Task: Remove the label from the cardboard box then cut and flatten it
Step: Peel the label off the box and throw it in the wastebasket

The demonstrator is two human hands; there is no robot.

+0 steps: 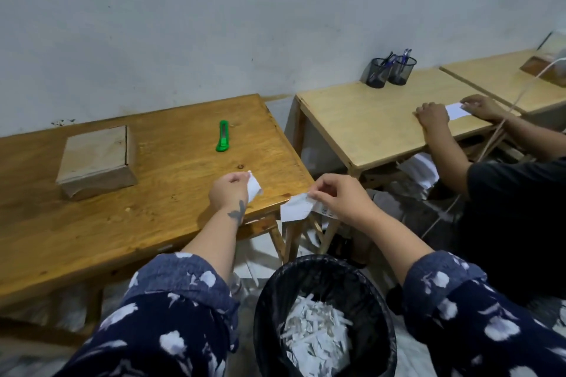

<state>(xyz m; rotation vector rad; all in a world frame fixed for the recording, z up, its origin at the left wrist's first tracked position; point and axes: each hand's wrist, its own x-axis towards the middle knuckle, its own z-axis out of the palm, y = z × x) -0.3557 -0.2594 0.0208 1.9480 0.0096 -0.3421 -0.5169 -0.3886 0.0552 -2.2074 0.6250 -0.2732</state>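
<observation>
While the left hand [228, 190] pinches one torn white label piece [253, 187] in closed fingers, the right hand [335, 196] grips another label piece [294, 208], the two hands apart above a black bin [266, 300] of paper scraps. Left of both hands, the cardboard box [97, 160] lies closed on the tabletop [171, 187], a green cutter [223, 140] beyond them.

wooden table [171, 193] | on it: cardboard box [96, 161] left; green cutter [223, 136] centre
</observation>
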